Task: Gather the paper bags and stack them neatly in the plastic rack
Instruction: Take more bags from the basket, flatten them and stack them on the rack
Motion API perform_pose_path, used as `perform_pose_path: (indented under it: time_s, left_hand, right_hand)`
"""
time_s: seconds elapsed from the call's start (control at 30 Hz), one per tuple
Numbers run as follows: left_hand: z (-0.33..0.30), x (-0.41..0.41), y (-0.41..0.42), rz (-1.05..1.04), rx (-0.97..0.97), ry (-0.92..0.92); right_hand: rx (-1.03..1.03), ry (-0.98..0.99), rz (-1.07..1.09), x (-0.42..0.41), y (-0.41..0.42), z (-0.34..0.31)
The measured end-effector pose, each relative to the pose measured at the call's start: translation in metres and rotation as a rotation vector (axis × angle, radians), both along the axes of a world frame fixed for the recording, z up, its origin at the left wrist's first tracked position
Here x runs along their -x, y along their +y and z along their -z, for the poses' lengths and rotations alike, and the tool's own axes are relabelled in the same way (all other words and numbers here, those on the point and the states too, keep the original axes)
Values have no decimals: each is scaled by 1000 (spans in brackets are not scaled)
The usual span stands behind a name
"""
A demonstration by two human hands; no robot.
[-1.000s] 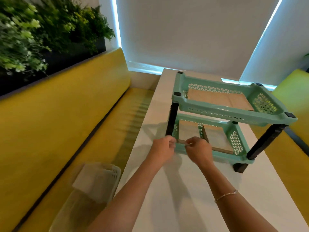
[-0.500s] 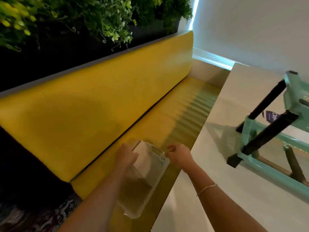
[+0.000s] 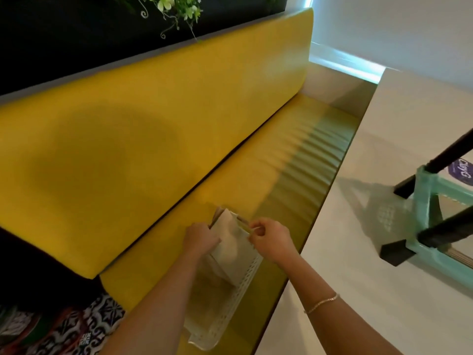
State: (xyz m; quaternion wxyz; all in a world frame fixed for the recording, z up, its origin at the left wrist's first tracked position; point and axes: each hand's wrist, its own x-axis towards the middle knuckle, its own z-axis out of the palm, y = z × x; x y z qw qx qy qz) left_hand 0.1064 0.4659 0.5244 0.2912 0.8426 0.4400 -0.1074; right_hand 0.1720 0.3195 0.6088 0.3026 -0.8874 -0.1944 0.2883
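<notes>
While the white basket [image 3: 225, 313] lies on the yellow bench seat [image 3: 256, 180], the left hand [image 3: 201, 239] grips the paper bags [image 3: 227, 242] inside it and the right hand [image 3: 271, 239] pinches their top edge. Beyond, the green rack [image 3: 435, 206] stands on the table [image 3: 371, 226], near its bench-side edge.

- Paper bags [image 3: 228, 238]: pale tan, flat-folded, standing tilted on edge in a white perforated basket [image 3: 231, 298] on the yellow bench seat. Their top edges poke up between the fingers of both hands, left hand [image 3: 201, 239] curled round the near side, right hand [image 3: 271, 239] pinching a thin edge at the top corner.
- Plastic rack [image 3: 440, 221]: mint green with black legs, standing on the white table, well apart from the fingers, off to their right. Only its lower corner shows; brown sheets lie inside.
</notes>
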Motion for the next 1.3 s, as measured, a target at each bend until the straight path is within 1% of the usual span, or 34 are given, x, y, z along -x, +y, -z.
perform_pose_path:
  time_s: [0.07, 0.13, 0.2, 0.33, 0.4, 0.47, 0.57, 0.63, 0.7, 0.77, 0.83, 0.9, 0.97, 1.03, 1.17, 1.3]
  left_hand:
    - [4, -2, -10, 7, 7, 8]
    - [5, -2, -17, 70, -32, 45]
    - [2, -1, -22, 91, -85, 47]
    - [-23, 3, -30, 123, -135, -73]
    - [-50, 6, -29, 179, -177, -127]
    - [-86, 11, -25, 199, -185, -222]
    - [-148, 23, -22, 150, -21, -430]
    - [-190, 32, -23, 148, 84, -564]
    - [-229, 42, -29, 148, 240, -712]
    - [-259, 51, -43, 176, 436, -825]
    - [-278, 56, -62, 213, 601, -856]
    - [-283, 55, -86, 226, 731, -835]
    - [-274, 49, -113, 187, 789, -763]
    - [-253, 39, -143, 160, 782, -649]
    - [-202, 26, -214, 216, 707, -392]
    - [-167, 14, -273, 228, 695, -246]
  right_hand:
    - [-15, -25, -3, -2, -2, -2]
    - [-32, -48, -4, -2, -6, -4]
    - [-49, -83, 3, -2, -12, -7]
    - [-80, -138, 60, -1, -27, -17]
    - [-95, -120, 112, 2, -36, -22]
    - [-128, -63, 197, 8, -45, -28]
    - [-255, 54, 340, 19, -58, -39]
    - [-408, 141, 434, 26, -69, -53]
    - [-557, 261, 504, 32, -85, -68]
    - [-735, 397, 508, 38, -110, -87]
    - [-884, 497, 463, 45, -140, -106]
    - [-938, 538, 439, 54, -170, -123]
    - [-889, 507, 499, 59, -201, -134]
    - [-758, 463, 608, 62, -235, -137]
    - [-486, 354, 783, 62, -304, -123]
    - [-319, 282, 888, 63, -355, -106]
